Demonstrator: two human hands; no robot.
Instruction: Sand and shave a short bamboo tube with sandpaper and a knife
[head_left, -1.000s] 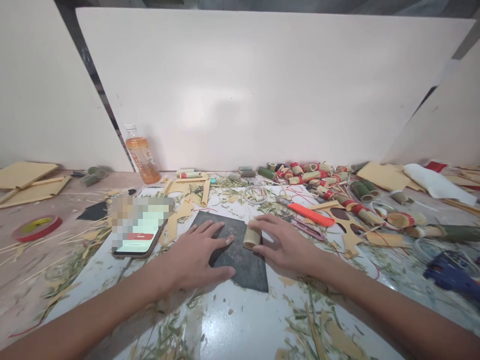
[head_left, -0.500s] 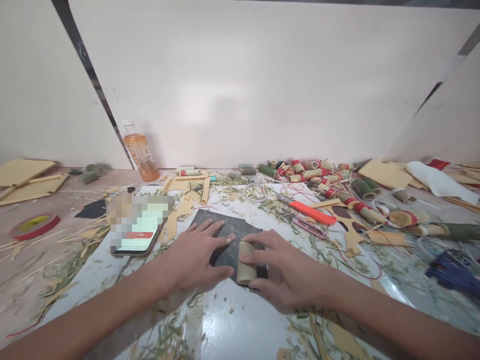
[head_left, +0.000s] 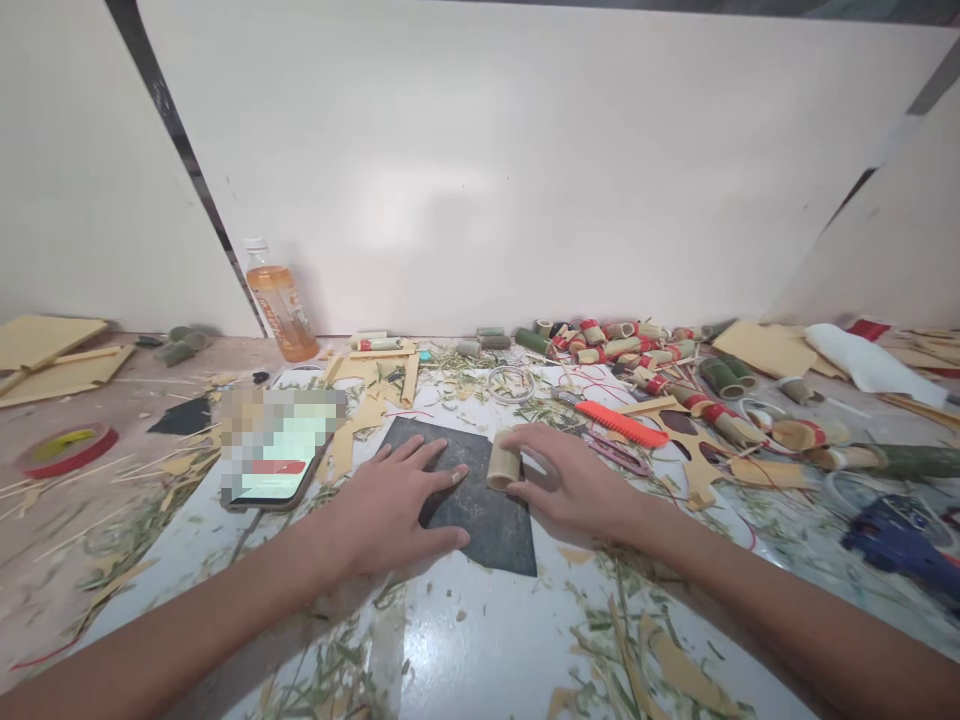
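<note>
Pressure is best applied evenly: with your left hand (head_left: 409, 498) (spread open, gripping nothing) bracing the dark grey flat sheet (head_left: 491, 525), squarely guide the short pale bamboo tube (head_left: 502, 466), pinched in your partly closed right hand (head_left: 576, 482) at the sheet's far-right edge.

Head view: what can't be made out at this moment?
All in the head view:
Flat dark-grey sheet: the part under the left hand.
Short pale bamboo tube: far end, partly behind the right hand.
Rectangular lit phone: upper screen, masked by pixelation.
Dark-blue tool: cut off by the right edge.
</note>
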